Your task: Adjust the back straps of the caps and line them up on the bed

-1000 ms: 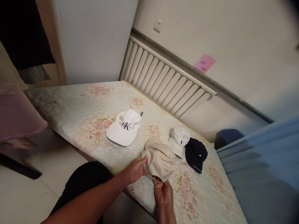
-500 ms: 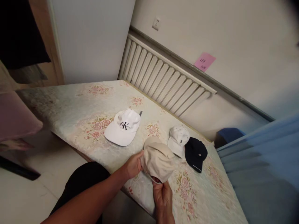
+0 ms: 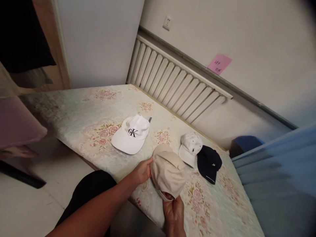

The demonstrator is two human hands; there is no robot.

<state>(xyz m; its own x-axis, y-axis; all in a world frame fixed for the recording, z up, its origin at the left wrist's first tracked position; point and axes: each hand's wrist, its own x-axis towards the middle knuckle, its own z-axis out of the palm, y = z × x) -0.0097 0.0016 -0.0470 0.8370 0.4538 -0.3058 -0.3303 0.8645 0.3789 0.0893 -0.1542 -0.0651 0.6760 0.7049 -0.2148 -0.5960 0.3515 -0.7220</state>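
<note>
A beige baseball cap is held between my two hands above the near edge of the floral mattress. My left hand grips its left side, with the fingers partly hidden by the cap. At the cap's back opening, my right hand pinches the lower edge; some fingers are inside and show through the gap. Left of it on the mattress lies a white cap with black letters. To the right a smaller white cap rests against a dark navy cap.
The mattress has a rose print. Behind it a white radiator runs along the wall, below a pink note. A blue curtain hangs at the right. Pink cloth and a black leg-like bar are at the left.
The beige cap has tilted slightly, and its back opening shows a little more. My right hand has shifted slightly down with it. Both hands keep hold; the other caps lie as before.
</note>
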